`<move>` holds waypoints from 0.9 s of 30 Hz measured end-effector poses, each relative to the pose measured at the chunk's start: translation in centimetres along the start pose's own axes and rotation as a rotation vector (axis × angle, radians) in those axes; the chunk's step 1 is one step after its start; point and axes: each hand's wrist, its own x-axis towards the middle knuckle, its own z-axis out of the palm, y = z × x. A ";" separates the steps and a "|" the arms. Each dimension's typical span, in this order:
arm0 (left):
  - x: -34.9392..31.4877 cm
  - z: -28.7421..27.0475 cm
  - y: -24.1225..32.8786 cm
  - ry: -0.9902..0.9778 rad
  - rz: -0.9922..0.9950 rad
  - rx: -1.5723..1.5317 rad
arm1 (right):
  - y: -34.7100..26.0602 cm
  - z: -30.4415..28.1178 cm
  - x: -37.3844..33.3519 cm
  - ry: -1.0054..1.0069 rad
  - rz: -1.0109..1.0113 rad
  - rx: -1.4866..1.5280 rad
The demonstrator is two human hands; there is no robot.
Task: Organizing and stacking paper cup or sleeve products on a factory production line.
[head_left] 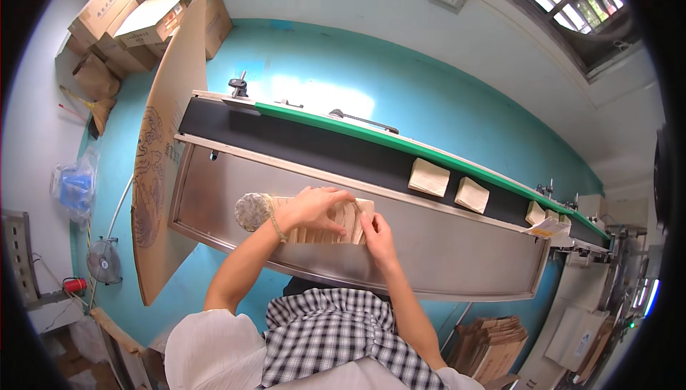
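Observation:
A row of flat, cream-coloured packets [313, 236] stands on edge on the steel work table in front of me. My left hand [314, 209] reaches over the row from the left, its thumb and fingers curved round packets near the right end. At that right end, my right hand [380, 238] closes its fingertips on the last packet. Against the row's left end sits a round, mottled grey block [252, 211] that looks like stone. Parts of the packets are hidden under my left hand and wrist.
Beyond the steel table [443, 254] runs a black conveyor belt [307, 145] with a green guide rail [371, 139]. Several cream packets [429, 177] lie on it toward the right. A tall cardboard sheet [168, 176] stands at the table's left end. Flattened cartons [489, 347] lean below right.

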 end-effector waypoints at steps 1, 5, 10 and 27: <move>0.0 -0.2 0.0 -0.049 -0.045 -0.036 | -0.2 -1.0 0.1 -0.049 0.127 0.032; -0.1 -0.6 0.2 -0.068 -0.071 -0.054 | -3.4 -2.7 2.4 0.129 0.097 -0.014; -0.2 -0.1 -0.4 -0.015 -0.020 -0.050 | -1.6 0.9 1.6 0.092 -0.121 -0.415; -2.1 -1.0 -0.5 -0.029 -0.044 -0.022 | -2.4 1.6 1.9 0.123 0.181 0.171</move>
